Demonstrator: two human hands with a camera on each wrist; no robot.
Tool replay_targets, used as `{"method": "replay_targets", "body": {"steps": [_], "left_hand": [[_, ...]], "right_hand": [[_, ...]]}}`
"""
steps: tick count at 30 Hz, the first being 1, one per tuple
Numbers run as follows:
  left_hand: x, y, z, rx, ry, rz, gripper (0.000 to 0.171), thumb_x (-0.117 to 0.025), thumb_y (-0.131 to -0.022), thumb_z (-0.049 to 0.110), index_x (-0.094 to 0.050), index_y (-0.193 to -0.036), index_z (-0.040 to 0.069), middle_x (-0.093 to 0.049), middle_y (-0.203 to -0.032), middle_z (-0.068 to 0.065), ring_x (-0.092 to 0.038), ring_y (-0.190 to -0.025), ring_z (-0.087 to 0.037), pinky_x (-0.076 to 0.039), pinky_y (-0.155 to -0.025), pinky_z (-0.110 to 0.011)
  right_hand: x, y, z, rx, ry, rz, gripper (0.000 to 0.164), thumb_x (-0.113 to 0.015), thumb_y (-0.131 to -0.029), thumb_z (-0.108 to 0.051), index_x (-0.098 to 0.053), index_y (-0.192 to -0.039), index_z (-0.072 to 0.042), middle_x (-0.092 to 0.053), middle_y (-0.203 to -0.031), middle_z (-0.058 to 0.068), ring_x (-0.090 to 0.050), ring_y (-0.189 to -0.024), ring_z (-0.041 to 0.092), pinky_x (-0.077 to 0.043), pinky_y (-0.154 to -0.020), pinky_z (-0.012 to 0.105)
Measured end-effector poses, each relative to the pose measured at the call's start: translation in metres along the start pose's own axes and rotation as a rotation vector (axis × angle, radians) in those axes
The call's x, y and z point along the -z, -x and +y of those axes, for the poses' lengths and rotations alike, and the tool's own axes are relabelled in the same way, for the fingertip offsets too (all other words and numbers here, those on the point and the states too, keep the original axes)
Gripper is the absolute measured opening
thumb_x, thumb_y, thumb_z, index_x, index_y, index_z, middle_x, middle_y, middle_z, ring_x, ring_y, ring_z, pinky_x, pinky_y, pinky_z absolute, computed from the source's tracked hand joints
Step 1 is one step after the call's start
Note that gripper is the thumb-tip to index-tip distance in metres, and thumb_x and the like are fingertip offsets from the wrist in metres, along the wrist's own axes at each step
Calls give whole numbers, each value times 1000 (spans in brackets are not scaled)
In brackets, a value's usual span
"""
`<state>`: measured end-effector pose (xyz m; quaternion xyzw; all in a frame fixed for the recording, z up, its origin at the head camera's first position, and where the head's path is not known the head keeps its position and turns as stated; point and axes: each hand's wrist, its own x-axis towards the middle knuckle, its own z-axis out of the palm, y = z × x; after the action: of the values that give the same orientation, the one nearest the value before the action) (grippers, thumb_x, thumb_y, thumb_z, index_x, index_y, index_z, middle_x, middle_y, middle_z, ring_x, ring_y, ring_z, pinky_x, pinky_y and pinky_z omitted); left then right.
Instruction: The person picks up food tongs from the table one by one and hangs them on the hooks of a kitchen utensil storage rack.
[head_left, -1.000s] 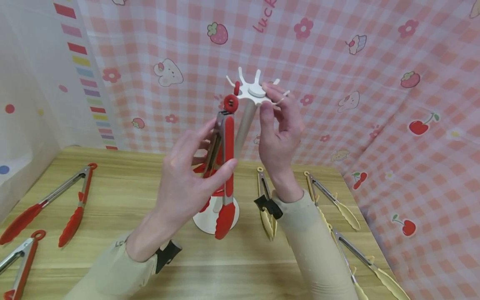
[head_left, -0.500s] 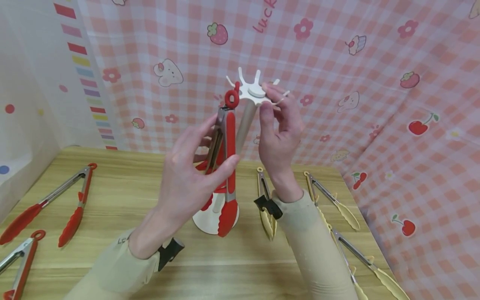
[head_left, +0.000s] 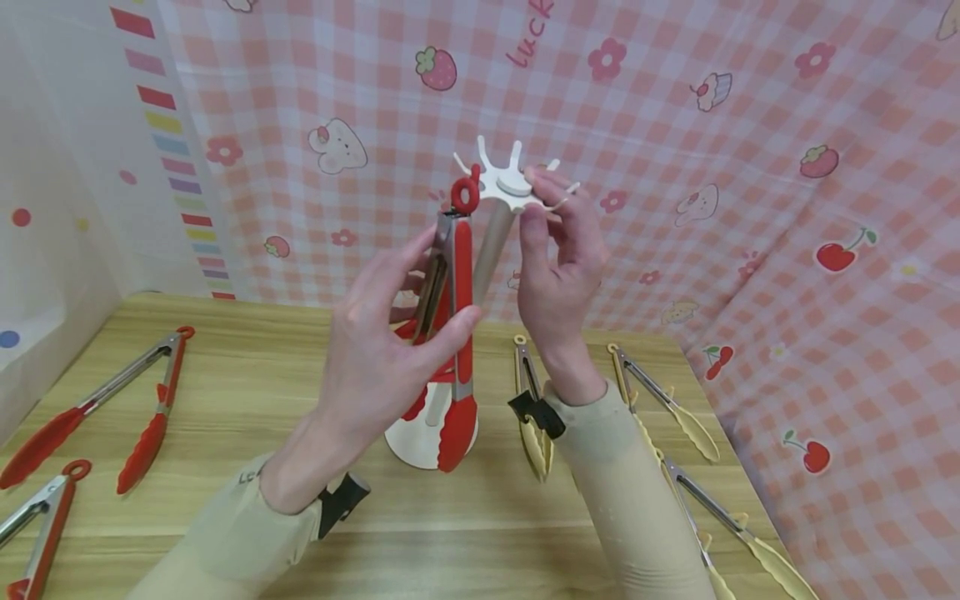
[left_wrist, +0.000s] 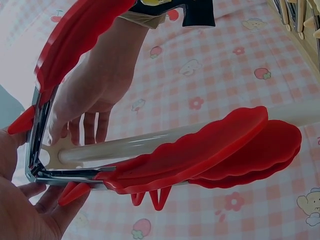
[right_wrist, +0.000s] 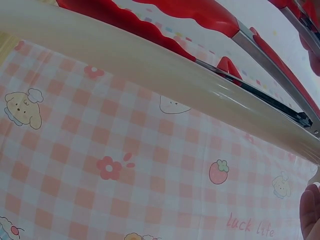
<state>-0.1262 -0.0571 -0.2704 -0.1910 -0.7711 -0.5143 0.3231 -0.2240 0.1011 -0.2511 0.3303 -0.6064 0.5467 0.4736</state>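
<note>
Toward the surface's (head_left: pixel 480 533) far edge, your right hand (head_left: pixel 561 279) pinched the white stand's (head_left: pixel 491 179) top, suiting steadiness; your left hand (head_left: pixel 375 342) gripped red tongs (head_left: pixel 463 267) ring-up, perhaps unhooked.

The head view has soft, even light, and the wooden table (head_left: pixel 247 417) shows only faint shadows. Its outer sides look stretched and leaning. Both wrist views are dimmer and greyer. In the left one, the right hand (left_wrist: pixel 90 97) looks shady and the red tongs (left_wrist: pixel 200 155) darken underneath. In the right one, little white spots shine on the pale stand (right_wrist: pixel 145 65).
</note>
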Motion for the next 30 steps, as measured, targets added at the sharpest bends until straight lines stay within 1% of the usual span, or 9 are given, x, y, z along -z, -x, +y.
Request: {"method": "replay_targets", "body": {"steps": [10, 15, 23, 30], "left_hand": [[-1, 0, -2, 7, -5, -7, 72, -84, -89, 22, -54, -154, 15, -69, -131, -11, -69, -103, -22, -66, -77, -37], [-4, 0, -5, 0, -9, -6, 71, -84, -89, 21, -54, -153, 15, -69, -130, -11, -69, -102, -21, -66, -77, -36], [-7, 2, -10, -11, -13, 5, 71, -84, -89, 20, -55, -153, 14, -70, -124, -12, -68, -99, -20, -67, -76, -36], [-8, 2, -12, -24, -24, -1, 71, -84, -89, 21, -54, -153, 12, -69, -126, -12, -68, -101, -22, -66, -81, -36]], "right_hand": [[0, 1, 0, -5, -2, 0, 64, -61, -103, -51, -66, -119, 11, -71, -120, 30, -71, -112, 14, -60, -85, 24], [0, 1, 0, -6, -5, 1, 65, -61, -103, -51, -66, -118, 11, -71, -120, 30, -71, -112, 14, -60, -85, 25], [0, 1, -1, -3, -1, 1, 63, -61, -104, -50, -66, -118, 11, -71, -120, 29, -71, -112, 15, -60, -84, 24], [1, 2, -1, -6, 4, 1, 64, -61, -104, -51, -66, -119, 11, -71, -120, 29, -71, -112, 16, -60, -84, 24]]}}
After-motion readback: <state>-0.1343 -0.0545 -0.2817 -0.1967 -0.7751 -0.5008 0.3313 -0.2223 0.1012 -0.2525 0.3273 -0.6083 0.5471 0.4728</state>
